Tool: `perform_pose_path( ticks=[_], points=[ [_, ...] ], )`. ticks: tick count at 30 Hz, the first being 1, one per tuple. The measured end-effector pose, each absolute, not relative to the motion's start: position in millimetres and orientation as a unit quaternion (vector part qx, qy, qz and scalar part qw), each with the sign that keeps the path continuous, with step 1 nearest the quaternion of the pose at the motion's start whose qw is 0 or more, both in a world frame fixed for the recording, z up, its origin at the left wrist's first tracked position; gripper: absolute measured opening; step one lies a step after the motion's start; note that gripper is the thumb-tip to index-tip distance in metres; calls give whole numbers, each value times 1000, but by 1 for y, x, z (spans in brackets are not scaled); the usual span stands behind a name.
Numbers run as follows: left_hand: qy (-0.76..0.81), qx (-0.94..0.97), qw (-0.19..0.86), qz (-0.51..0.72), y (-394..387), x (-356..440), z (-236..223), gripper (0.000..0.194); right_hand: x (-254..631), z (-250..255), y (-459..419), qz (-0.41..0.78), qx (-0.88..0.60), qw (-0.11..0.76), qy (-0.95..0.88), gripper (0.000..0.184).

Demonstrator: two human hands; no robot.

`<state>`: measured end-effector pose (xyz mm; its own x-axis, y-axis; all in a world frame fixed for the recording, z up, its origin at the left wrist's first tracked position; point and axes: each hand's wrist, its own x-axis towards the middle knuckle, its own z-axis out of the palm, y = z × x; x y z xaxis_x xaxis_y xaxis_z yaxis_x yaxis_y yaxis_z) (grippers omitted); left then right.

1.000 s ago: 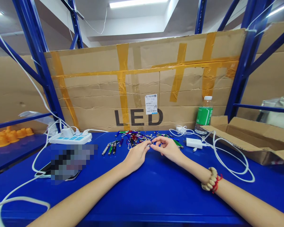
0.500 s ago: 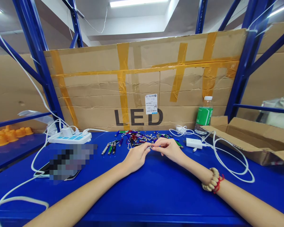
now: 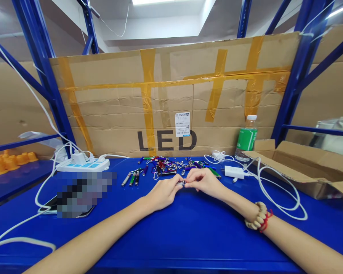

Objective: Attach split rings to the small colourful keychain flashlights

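My left hand (image 3: pixel 165 193) is closed round a small silver tube (image 3: pixel 180 183), most of it hidden by the fingers. At the tube's right end, the fingertips of my right hand (image 3: pixel 204 182) are pinched together on a tiny metal part too small to make out. Just beyond both hands lies a loose pile of small metal clasps and coloured tubes (image 3: pixel 161 166) in purple, red, green and black. To the left of the pile, a silver tube (image 3: pixel 126 179), a green one (image 3: pixel 132 179) and a black one (image 3: pixel 137 178) lie side by side.
A white power strip (image 3: pixel 85 165) and a blurred-out phone-like object (image 3: pixel 74 198) are at the left. On the right are a white charger (image 3: pixel 234 172) with looped cable, a green-labelled bottle (image 3: pixel 246 139) and an open cardboard box (image 3: pixel 300 167). Taped cardboard (image 3: pixel 117 106) backs the blue table (image 3: pixel 171 239).
Both hands stay together at nearly the same spot. The right fingers have shifted slightly, and more of the silver piece between the hands shows. The camera view has moved a little.
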<state>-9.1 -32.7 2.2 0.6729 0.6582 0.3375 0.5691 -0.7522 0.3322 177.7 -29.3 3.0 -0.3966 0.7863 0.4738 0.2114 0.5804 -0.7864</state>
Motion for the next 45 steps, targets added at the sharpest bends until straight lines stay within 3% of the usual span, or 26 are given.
perform_pose_path(
  ticks=[11, 23, 34, 45],
  points=[
    [313, 914, 109, 233, -36, -9, 3, 7, 175, 5, -35, 303, -343, 444, -771, 33],
    [322, 912, 49, 251, -35, -8, 0, 7, 168, 3, -35, 386, -419, 419, -707, 41],
    [330, 905, -13, 270, -29, -7, -4, 10, 166, 4, -33, 400, -441, 430, -678, 37],
    [328, 903, 12, 277, -28, -6, -3, 9, 167, 4, -33, 397, -447, 433, -674, 36]
  ],
)
